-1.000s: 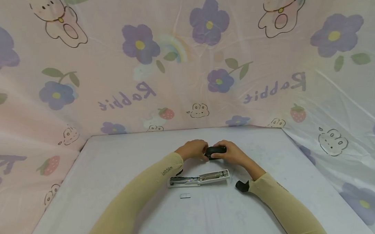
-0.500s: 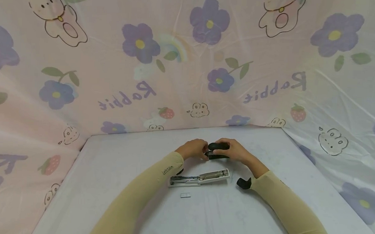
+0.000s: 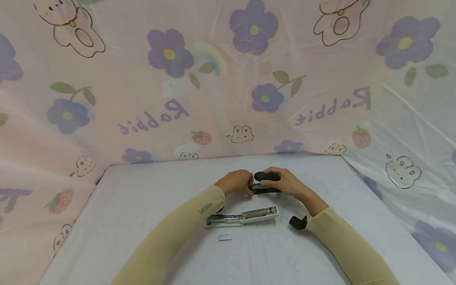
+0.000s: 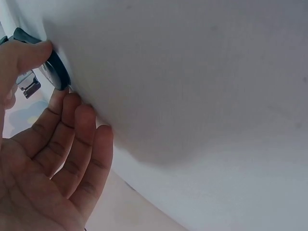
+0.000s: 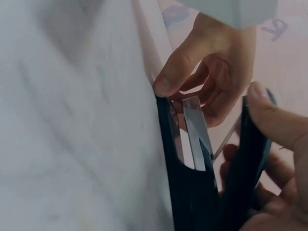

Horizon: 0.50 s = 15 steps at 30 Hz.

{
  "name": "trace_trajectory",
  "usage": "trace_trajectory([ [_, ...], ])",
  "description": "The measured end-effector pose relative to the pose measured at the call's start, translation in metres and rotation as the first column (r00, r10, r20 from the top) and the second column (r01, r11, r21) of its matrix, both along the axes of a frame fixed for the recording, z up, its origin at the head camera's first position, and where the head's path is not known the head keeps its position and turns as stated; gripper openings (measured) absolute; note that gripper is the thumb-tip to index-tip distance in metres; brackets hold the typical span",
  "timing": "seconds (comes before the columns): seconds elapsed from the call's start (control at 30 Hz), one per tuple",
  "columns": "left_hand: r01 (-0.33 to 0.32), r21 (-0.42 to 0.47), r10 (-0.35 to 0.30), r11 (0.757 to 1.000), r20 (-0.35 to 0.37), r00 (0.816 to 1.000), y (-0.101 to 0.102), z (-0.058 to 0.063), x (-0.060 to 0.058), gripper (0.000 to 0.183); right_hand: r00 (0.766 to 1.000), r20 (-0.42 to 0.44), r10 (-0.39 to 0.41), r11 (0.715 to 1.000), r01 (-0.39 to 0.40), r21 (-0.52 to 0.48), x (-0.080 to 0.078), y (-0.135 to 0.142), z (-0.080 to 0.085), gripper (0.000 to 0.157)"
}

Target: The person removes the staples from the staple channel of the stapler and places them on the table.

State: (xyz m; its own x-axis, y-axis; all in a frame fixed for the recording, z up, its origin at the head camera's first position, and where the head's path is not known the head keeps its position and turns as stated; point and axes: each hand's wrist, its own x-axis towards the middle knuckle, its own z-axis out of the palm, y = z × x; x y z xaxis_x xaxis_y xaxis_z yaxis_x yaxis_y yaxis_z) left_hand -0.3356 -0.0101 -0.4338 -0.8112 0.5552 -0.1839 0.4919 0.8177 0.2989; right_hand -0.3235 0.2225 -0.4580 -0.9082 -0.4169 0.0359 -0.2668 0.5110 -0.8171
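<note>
Left hand (image 3: 235, 181) pinching the black stapler (image 3: 268, 189) by its end, right hand (image 3: 288, 182) gripping its raised top, stapler between them, grey strip (image 3: 225, 237) in my head view alone.

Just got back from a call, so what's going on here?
A person is handling a black stapler: the right hand grips its raised top arm, while the left hand pinches the open end of its base. Nearer the person, a white stapler lies opened on the table, and closer still is a small silver strip, probably staples.
</note>
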Motion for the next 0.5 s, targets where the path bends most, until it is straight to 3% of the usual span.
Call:
trace_trajectory([
  [0.23,-0.004,-0.023,0.004,1.0,-0.021,1.0,0.002,-0.002,0.0,0.027,0.999,0.019,-0.048,0.997,0.049,-0.061,0.003,0.009,-0.003,0.057],
  [0.5,-0.021,-0.046,0.02,0.999,-0.026,0.999,0.003,-0.001,0.002,0.029,0.986,-0.132,-0.101,0.993,0.091,-0.079,0.001,0.018,-0.006,0.044],
])
